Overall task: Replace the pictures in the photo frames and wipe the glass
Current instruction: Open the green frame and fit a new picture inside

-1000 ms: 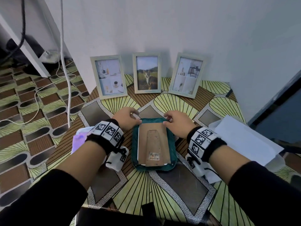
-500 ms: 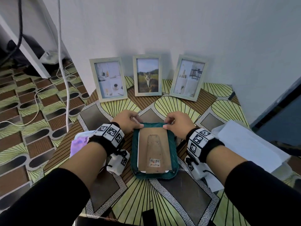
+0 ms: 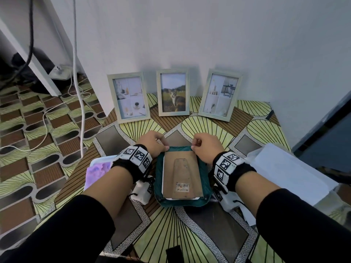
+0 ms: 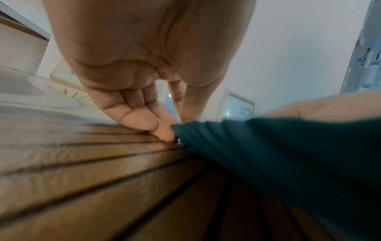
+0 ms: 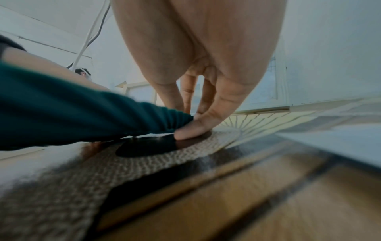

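In the lower centre of the head view a photo frame (image 3: 181, 177) lies face down, its brown backing up, on a teal cloth (image 3: 182, 203) spread on the tabletop (image 3: 205, 130). The left hand (image 3: 152, 144) pinches the cloth's far left corner, the right hand (image 3: 205, 146) its far right corner; both wrist views show fingertips closed on bunched teal fabric.

The step looks like wiping the glass: it seems the cloth is about to be folded or drawn over the frame. Next, both corners likely need lifting evenly so the frame does not slide.

Against the earlier frames, the hands sit closer together at the cloth's far edge, which has gathered upward. Three frames (image 3: 172, 93) stay leaning against the wall in the upper centre.
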`<state>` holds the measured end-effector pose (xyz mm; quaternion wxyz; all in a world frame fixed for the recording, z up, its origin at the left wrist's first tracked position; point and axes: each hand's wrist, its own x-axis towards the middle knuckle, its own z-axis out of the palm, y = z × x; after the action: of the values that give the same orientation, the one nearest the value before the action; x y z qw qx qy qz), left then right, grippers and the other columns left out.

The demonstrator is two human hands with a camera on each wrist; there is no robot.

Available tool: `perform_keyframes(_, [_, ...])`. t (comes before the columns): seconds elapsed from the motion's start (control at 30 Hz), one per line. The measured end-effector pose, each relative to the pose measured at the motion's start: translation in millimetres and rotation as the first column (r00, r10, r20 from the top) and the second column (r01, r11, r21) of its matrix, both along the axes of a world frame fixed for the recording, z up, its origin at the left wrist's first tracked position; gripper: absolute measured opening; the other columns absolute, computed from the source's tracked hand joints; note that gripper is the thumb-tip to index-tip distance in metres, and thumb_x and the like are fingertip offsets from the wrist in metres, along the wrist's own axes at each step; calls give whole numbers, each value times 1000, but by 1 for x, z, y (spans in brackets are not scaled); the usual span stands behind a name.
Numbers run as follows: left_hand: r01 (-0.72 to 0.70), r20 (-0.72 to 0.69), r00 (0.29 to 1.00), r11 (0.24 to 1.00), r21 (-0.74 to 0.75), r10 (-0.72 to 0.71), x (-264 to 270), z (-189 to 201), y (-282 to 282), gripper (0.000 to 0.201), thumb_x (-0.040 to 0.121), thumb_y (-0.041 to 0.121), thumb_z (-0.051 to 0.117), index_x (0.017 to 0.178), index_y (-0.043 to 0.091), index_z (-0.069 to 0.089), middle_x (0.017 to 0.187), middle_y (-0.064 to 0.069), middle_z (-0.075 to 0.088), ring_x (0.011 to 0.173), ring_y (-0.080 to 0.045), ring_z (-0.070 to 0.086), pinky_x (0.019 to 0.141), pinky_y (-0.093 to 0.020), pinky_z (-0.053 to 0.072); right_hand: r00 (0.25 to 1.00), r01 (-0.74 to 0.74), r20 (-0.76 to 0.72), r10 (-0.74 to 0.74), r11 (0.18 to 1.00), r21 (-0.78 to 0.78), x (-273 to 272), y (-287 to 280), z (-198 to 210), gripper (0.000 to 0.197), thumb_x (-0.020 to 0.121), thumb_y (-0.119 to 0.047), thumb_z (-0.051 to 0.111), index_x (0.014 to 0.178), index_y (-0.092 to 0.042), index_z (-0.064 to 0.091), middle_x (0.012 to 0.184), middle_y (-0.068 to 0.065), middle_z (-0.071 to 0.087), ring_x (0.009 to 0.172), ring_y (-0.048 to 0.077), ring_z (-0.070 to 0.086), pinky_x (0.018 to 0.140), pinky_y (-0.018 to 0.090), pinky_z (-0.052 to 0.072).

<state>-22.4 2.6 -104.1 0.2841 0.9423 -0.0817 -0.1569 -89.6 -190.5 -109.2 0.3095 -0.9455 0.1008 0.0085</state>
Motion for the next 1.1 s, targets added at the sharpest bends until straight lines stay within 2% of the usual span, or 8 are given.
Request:
perform_keyframes(0.13, [56,61,997,998,0,-56,-6,3,1,12,86,34,72,76,31,66,78,7,63,75,-15,61,58,-23,40,998,56,27,-59,993,102,-8,-3,2,6,88,-23,67,84,-19,67,74,-5,60,72,13,56,58,21,36])
perform_keyframes(0.23, [112,153,981,991,67,-121,-21,9,-1,7,91,37,63,92,30,64,87,7,60,83,-13,59,69,-29,47,999,40,17,-43,985,166,-19,-5,9,11,89,-30,67,96,-21,65,86,-5,64,77,11,59,57,20,39])
perform_keyframes(0.33, [214,246,938,966,142,-244,-43,19,0,18,93,42,58,107,31,60,101,6,54,91,-13,56,81,-33,50,998,-67,25,65,993,92,-40,-8,20,24,90,-30,66,113,-22,63,107,-7,64,99,13,61,80,23,47])
perform_keyframes(0.53, [461,231,811,830,313,-537,-100,22,-4,51,93,60,44,137,36,40,127,4,49,112,-16,47,93,-34,47,909,-417,-45,415,899,-133,-89,-20,20,55,88,-25,65,140,-21,48,142,-5,50,131,13,44,110,29,37])
perform_keyframes(0.63, [470,206,766,749,467,-609,-116,16,-15,57,91,68,36,137,35,34,127,-4,46,116,-23,44,88,-40,49,860,-508,-161,484,844,-174,-100,-22,8,71,92,-24,59,154,-15,26,161,-1,23,148,14,19,121,24,17])
perform_keyframes(0.73, [416,213,780,742,526,-588,-120,16,-25,51,89,66,40,123,28,46,118,-6,46,112,-25,44,80,-39,49,861,-503,-180,475,848,-167,-103,-25,2,72,96,-27,54,156,-14,18,165,-3,11,151,12,8,122,26,14])
perform_keyframes(0.9, [386,175,852,817,429,-494,-113,26,-32,40,85,54,44,112,27,56,116,-2,53,109,-24,48,87,-37,48,860,-507,-155,486,846,-165,-103,-26,2,72,93,-28,55,155,-14,22,164,-3,15,151,12,13,121,30,23])
perform_keyframes(1.1, [398,176,888,901,170,-425,-103,32,-21,41,96,31,41,135,27,52,140,1,53,122,-20,51,103,-31,40,866,-500,-147,479,847,-184,-103,-28,1,75,89,-28,59,155,-13,25,164,-1,17,151,12,8,121,29,21])
